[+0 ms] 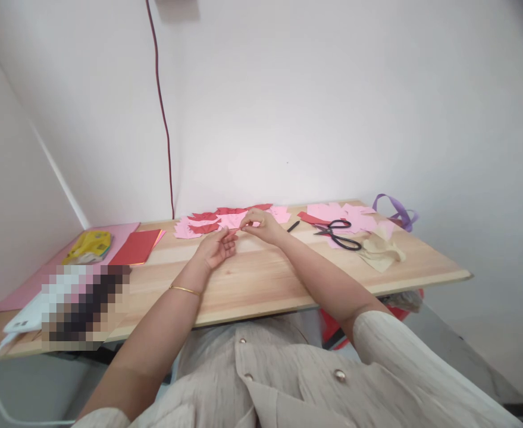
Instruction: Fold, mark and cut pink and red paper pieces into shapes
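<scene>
Above the middle of the wooden table (261, 279), my left hand (216, 248) and my right hand (263, 226) meet at a small pinkish-red piece of paper (235, 230). The left thumb and fingers pinch one side of it, while the right fingertips grip the other. Most of the piece is covered by fingers, so its shape is unclear. Just behind my hands lie cut pink and red paper pieces (204, 227) with jagged edges. Right of my right hand is a black pen-like stick (293, 226). Farther right, black-handled scissors (332, 230) rest partly on paper scraps.
Pink scraps (326, 210), crumpled beige material (381, 252) and a purple ribbon (397, 211) are at the right. At the left are red paper sheets (136, 246), a yellow packet (89, 245) and a white device (31, 309) with a cable. A wall stands behind.
</scene>
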